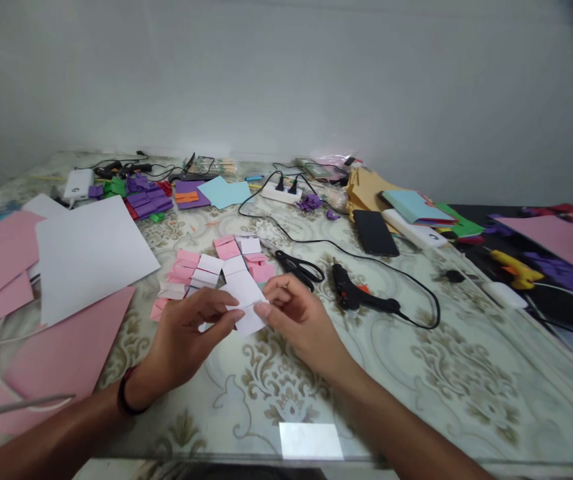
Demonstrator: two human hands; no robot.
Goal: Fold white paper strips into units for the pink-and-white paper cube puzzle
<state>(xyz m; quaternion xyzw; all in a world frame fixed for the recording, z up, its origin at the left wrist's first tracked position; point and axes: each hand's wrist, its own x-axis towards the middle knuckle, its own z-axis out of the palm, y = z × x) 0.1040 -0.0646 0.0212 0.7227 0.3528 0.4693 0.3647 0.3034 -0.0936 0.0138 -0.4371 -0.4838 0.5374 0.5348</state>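
A small white paper strip [247,291] with a crease across it is pinched between my two hands. My left hand [186,340] grips its left edge between thumb and fingers. On the opposite edge, the thumb and curled fingers of my right hand [301,323] are closed. Just beyond lie several small folded pieces of paper, some pink [182,267] and some white [210,264]. Black-handled scissors [299,267] rest right of these pieces, their blades partly hidden. A single white paper rectangle [311,441] lies at the table's front edge.
A black glue gun [361,293] with its cord lies to the right, near a dark phone [375,233]. Large white [91,253] and pink sheets [86,347] cover the left. Behind are purple folded papers [149,200] and a power strip [280,193]. A yellow glue gun [516,269] sits far right.
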